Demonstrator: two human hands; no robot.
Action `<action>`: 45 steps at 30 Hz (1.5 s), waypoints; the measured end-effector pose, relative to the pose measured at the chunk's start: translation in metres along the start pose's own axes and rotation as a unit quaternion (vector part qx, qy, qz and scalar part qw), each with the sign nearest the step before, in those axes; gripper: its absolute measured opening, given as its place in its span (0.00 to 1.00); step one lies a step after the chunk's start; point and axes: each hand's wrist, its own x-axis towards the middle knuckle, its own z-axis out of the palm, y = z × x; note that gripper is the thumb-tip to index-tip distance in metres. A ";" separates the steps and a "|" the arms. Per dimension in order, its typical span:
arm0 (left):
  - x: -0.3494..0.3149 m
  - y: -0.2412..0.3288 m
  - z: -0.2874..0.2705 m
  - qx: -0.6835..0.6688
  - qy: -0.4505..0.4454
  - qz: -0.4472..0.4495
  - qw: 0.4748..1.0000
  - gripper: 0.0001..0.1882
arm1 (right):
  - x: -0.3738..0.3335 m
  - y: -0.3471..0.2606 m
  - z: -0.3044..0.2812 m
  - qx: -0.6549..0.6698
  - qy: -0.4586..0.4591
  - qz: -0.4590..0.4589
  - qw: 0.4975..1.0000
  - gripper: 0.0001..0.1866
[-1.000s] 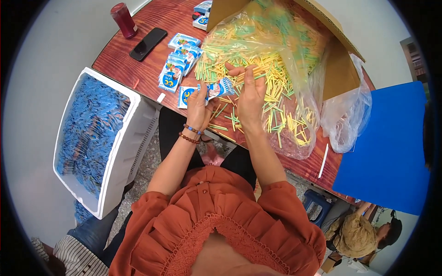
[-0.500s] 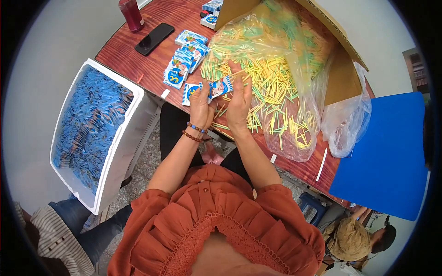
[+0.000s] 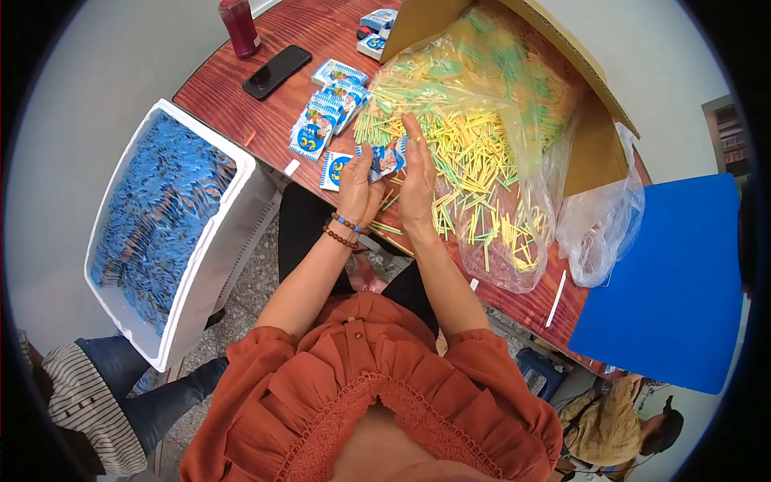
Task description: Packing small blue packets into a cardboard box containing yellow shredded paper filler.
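Observation:
My left hand (image 3: 356, 191) is closed around small blue-and-white printed packets; the lower packet (image 3: 335, 171) sticks out at its left. Another blue-and-white packet (image 3: 390, 159) lies between my two hands, its right end against my right hand (image 3: 417, 181). The right hand's fingers are pressed together and point away from me, with the thumb at the packet's end. Just beyond and to the right spreads a heap of short thin yellow and green sticks (image 3: 474, 165), partly in a clear plastic bag (image 3: 526, 277). A stack of like packets (image 3: 315, 128) rests on the table left of my hands.
An open cardboard box (image 3: 598, 165) stands behind the sticks. On the table (image 3: 205, 88) are a phone (image 3: 277, 72), a red bottle (image 3: 238, 28) and a blue sheet (image 3: 662, 281). A white foam box (image 3: 241, 185) full of blue pieces stands left. Other people sit nearby.
The sticks that showed between my right fingers and the packet end are out of sight now. My right hand has turned slightly upright. The whole view has shifted a little.

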 end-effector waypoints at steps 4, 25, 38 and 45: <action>0.007 0.004 -0.019 -0.016 0.006 -0.002 1.000 0.17 | 0.008 0.001 0.001 0.018 -0.036 0.000 0.999 0.29; 0.012 0.056 -0.052 -0.062 0.036 0.076 0.995 0.16 | 0.043 0.017 0.035 0.049 -0.160 0.130 0.977 0.10; 0.011 0.096 -0.105 0.433 0.207 0.269 0.835 0.15 | 0.069 0.093 0.065 -0.287 -0.215 0.044 0.933 0.17; 0.011 0.099 -0.098 0.426 0.197 0.195 0.861 0.14 | 0.040 0.051 0.001 -0.392 -0.300 0.008 0.869 0.16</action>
